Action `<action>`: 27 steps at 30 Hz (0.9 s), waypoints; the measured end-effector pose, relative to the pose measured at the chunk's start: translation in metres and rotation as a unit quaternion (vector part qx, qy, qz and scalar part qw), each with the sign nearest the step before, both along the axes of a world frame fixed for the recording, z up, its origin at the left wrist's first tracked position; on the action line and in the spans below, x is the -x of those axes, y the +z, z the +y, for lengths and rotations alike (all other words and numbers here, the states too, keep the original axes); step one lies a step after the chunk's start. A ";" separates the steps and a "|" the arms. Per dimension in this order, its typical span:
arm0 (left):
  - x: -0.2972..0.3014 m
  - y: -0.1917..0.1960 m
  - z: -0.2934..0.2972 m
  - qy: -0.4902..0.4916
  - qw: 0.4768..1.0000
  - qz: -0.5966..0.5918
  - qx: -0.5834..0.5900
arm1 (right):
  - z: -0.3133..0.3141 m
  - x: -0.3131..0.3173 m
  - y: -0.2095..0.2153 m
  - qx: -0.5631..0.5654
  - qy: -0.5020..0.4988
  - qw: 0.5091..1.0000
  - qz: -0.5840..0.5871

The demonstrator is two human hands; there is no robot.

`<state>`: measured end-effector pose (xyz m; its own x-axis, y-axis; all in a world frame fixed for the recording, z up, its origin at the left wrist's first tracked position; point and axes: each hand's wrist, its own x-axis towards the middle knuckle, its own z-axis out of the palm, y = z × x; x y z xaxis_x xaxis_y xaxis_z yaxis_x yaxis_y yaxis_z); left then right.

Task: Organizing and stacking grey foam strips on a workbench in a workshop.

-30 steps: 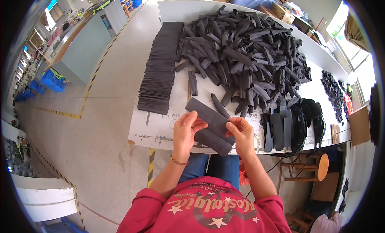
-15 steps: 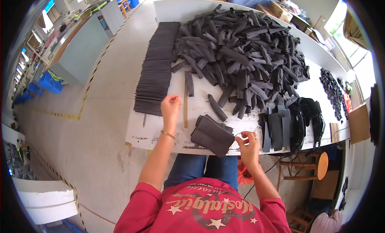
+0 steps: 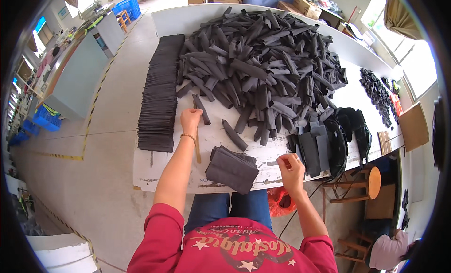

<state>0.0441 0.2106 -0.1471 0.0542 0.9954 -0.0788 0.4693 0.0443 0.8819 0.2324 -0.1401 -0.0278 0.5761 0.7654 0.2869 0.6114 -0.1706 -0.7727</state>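
My left hand point(image 3: 191, 120) reaches over the table, its fingers closed together at the edge of a dark rolled fabric piece point(image 3: 202, 109). Whether they grip it cannot be seen. Under that hand runs a thin wooden strip point(image 3: 198, 148). A small stack of flat dark fabric pieces point(image 3: 232, 170) lies slightly fanned near the table's front edge. To its right, my right hand point(image 3: 291, 169) is held in a pinch; anything between the fingertips is too small to make out. Another curled piece point(image 3: 234, 135) rests behind the stack.
A big heap of dark rolled pieces point(image 3: 263, 61) fills the table's back. A long row of stacked flat pieces point(image 3: 161, 94) stands at left. At right are upright dark pieces point(image 3: 314, 148), a shiny black object point(image 3: 336, 141) and a wooden stool point(image 3: 373, 183).
My left hand has come down to the rolled piece beside the wooden strip. My right hand has moved away from the small stack's right edge. The whole view has shifted.
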 end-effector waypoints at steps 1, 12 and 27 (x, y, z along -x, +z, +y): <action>0.001 0.004 -0.002 0.008 0.999 -0.045 0.023 | 0.005 0.004 0.003 -0.005 0.011 1.000 0.009; -0.013 0.121 -0.147 -0.029 0.876 -0.467 0.116 | 0.083 0.083 0.022 -0.108 0.077 0.986 0.099; 0.018 0.124 -0.188 -0.098 0.741 -0.595 0.294 | 0.078 0.089 0.028 -0.169 0.099 0.860 0.472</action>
